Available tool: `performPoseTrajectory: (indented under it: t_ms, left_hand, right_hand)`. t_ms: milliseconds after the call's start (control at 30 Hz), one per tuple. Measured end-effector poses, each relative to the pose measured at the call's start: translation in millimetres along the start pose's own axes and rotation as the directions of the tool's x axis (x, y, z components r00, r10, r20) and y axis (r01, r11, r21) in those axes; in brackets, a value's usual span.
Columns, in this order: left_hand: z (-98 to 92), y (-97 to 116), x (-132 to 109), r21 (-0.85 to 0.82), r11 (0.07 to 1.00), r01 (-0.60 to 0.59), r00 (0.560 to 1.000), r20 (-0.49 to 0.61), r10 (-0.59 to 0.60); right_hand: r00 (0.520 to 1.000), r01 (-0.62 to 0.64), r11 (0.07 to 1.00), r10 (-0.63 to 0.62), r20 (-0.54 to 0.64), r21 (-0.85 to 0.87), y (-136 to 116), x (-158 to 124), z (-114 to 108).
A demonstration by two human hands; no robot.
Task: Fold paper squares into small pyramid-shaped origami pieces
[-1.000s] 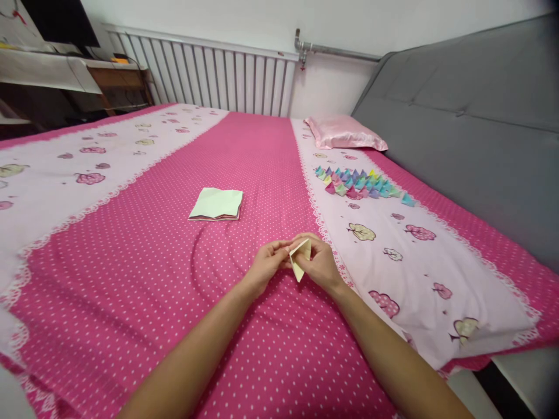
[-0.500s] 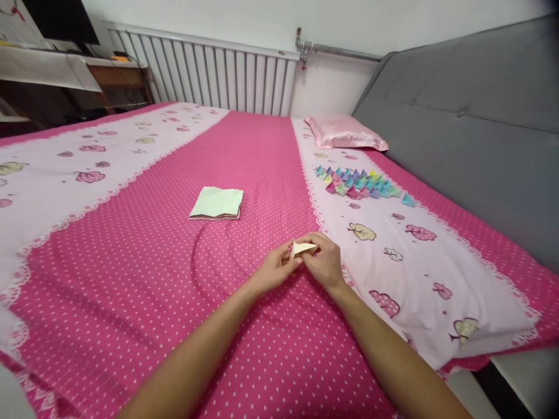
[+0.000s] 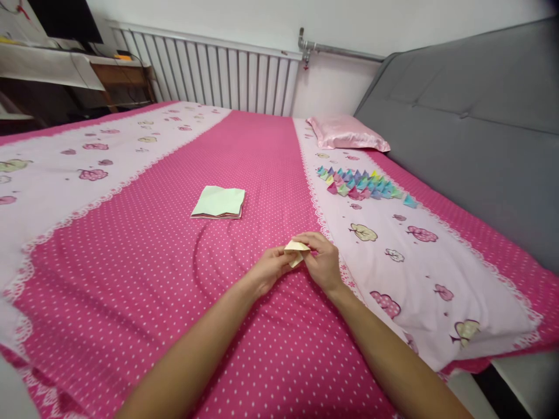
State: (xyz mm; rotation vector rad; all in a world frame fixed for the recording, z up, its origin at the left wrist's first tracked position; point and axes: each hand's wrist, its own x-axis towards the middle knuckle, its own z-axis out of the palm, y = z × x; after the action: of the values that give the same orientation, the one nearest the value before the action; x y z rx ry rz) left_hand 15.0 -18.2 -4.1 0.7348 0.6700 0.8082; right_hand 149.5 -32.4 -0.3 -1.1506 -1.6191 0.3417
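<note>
A small piece of pale yellow folded paper is held between my two hands, just above the pink dotted bedspread. My left hand is closed on its left side, and my right hand pinches it from the right. One flap of the paper points down between the hands. Some fingertips are hidden behind the paper. Ahead and to the left lies a stack of square paper sheets, pale green on top. Farther right, several small folded paper boats in many colours stand in close rows.
A pink satin pillow lies at the far right beside the grey padded headboard. Behind the bed's far edge is a white radiator with a pipe. A desk with a dark monitor stands at the far left.
The folded paper has turned in my hands. Its point stood up before; now a flat top faces up and a flap hangs below. The view has shifted slightly.
</note>
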Motion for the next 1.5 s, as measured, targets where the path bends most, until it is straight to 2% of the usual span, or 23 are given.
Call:
performPoseTrajectory:
  t_ms: [100, 200, 300, 500, 633, 733, 867, 1000, 1167, 1367, 1500]
  left_hand:
    - [0.9, 4.5, -3.3, -0.033, 0.993, 0.11, 0.994, 0.001, -0.11]
    - [2.4, 8.0, -5.6, -0.021, 0.988, 0.15, 0.987, -0.047, -0.151]
    - [3.0, 7.6, -4.6, -0.039, 0.994, 0.103, 0.991, -0.083, -0.106]
    - [0.5, -0.7, 1.3, -0.053, 0.998, -0.035, 0.996, -0.088, 0.03]
    - [-1.5, -4.3, 3.5, -0.046, 0.996, -0.071, 0.991, -0.118, 0.065]
    - [-1.6, -4.0, 3.7, -0.056, 0.995, -0.082, 0.987, -0.143, 0.073]
    - [0.5, -1.1, 0.2, 0.041, 0.995, -0.095, 0.985, -0.14, 0.1]
    - [3.5, 0.8, -3.7, 0.17, 0.98, -0.105, 0.989, -0.089, 0.121]
    - [3.8, 0.5, -2.0, 0.099, 0.995, -0.03, 0.998, -0.045, 0.035]
    - [1.3, 5.0, 1.2, -0.028, 1.0, 0.014, 0.994, -0.111, -0.017]
    - [1.1, 10.2, 0.0, -0.098, 0.995, -0.002, 0.992, -0.125, -0.01]
  right_hand:
    - [1.0, 0.007, 1.0, -0.007, 0.012, 0.021, -0.5, -0.6, 0.9]
    - [0.999, 0.002, 1.0, -0.003, 0.032, 0.025, -1.3, -0.9, 1.6]
    - [0.999, -0.019, 0.999, 0.018, 0.039, 0.026, -1.5, -0.7, 2.7]
    - [0.996, -0.09, 0.995, 0.09, 0.003, 0.048, -0.7, -0.8, 4.6]
    - [0.982, -0.187, 0.971, 0.185, 0.026, 0.146, 0.7, -3.2, 5.3]
    - [0.978, -0.208, 0.959, 0.206, 0.033, 0.19, 1.6, -4.6, 5.7]
    - [0.981, -0.193, 0.969, 0.194, 0.014, 0.152, 3.0, -4.5, 5.2]
    - [0.987, -0.162, 0.985, 0.163, -0.002, 0.064, 4.2, -3.9, 4.1]
    - [0.993, -0.115, 0.993, 0.115, 0.008, 0.005, 2.4, -3.7, 3.9]
    - [0.996, -0.055, 0.997, 0.059, 0.072, -0.057, 0.7, -0.5, 0.9]
    - [0.988, -0.012, 0.998, 0.022, 0.152, -0.066, 1.3, 2.0, -2.4]
